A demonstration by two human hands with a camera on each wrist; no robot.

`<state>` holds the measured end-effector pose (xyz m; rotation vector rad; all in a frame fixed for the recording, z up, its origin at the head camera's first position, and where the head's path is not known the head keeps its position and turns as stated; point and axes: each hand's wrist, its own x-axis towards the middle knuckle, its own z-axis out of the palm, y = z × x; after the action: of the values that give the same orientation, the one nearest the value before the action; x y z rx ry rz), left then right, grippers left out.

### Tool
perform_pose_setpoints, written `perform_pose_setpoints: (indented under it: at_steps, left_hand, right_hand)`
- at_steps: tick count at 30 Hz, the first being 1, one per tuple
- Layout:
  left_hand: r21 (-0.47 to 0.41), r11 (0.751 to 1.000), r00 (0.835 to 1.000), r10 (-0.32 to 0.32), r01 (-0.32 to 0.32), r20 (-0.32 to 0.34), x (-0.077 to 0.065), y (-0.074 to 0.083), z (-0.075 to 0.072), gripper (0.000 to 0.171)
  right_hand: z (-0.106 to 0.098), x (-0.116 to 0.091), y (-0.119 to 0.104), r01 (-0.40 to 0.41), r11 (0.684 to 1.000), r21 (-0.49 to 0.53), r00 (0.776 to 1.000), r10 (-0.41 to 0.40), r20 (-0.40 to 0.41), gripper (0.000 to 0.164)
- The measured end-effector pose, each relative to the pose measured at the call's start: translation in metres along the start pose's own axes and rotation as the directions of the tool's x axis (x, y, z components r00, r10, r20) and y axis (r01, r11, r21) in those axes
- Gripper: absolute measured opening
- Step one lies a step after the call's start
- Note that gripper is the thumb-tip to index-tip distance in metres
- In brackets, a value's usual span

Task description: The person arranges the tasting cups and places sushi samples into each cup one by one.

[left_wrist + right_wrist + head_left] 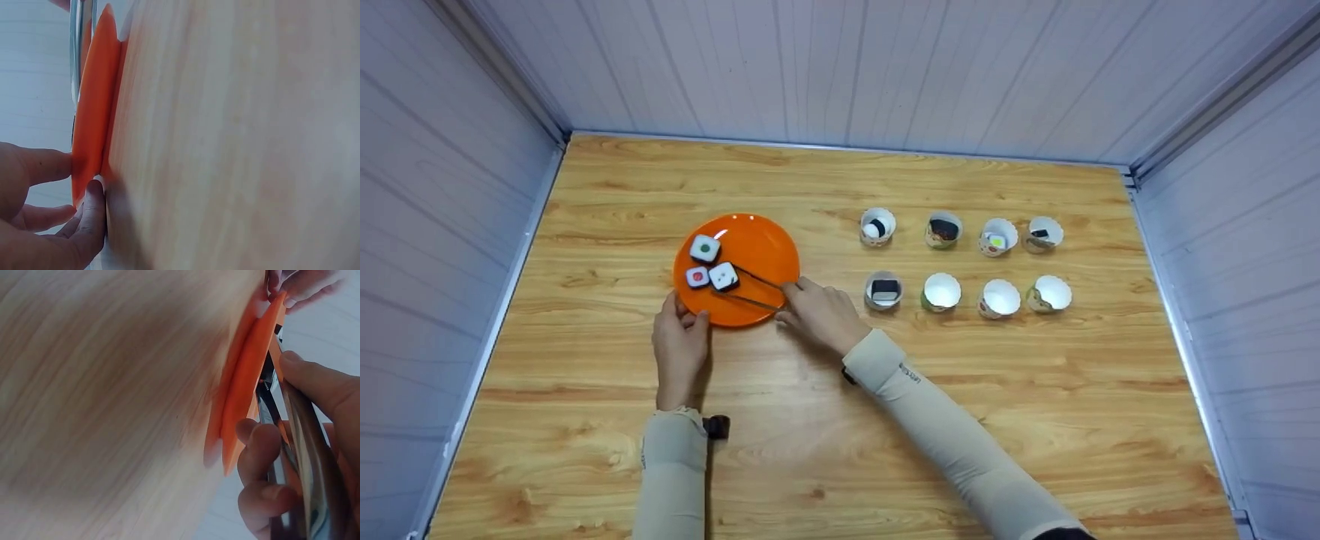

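My left hand (681, 349) pinches the near left rim of an orange plate (769, 251), thumb on one side and fingers curled under the edge in the left wrist view. My right hand (826, 311) grips metal tongs (306, 439), whose two arms (754, 302) reach over the plate from the right. The tong tips lie on either side of a white sushi-roll piece with dark specks (724, 276). Right beside it on the plate are a sushi roll with a red centre (697, 277) and one with a green centre (705, 248).
Right of the plate stand two rows of paper cups. The back row cups, such as this one (998, 236), hold small sushi pieces. In front, the leftmost cup (883, 290) holds a black-and-white piece; white insides show in the others (941, 292). Panel walls (810, 75) border the wooden table (810, 450).
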<state>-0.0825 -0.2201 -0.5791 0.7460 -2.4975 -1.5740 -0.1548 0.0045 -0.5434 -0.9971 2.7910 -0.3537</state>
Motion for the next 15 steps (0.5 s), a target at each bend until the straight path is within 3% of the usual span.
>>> perform_pose_setpoints:
  at_steps: [8, 15]
  left_hand:
    - [0.014, 1.0, 1.0, 0.007, -0.007, -0.005, -0.002, 0.001, -0.001, 0.062]
    - [0.02, 1.0, 1.0, 0.018, -0.018, -0.016, -0.003, 0.002, 0.0, 0.061]
  right_hand:
    - [0.003, -0.003, -0.001, 0.018, 1.0, -0.005, 0.999, -0.018, -0.027, 0.035]
    - [-0.005, -0.015, 0.008, 0.03, 0.998, -0.053, 0.997, -0.033, -0.072, 0.045]
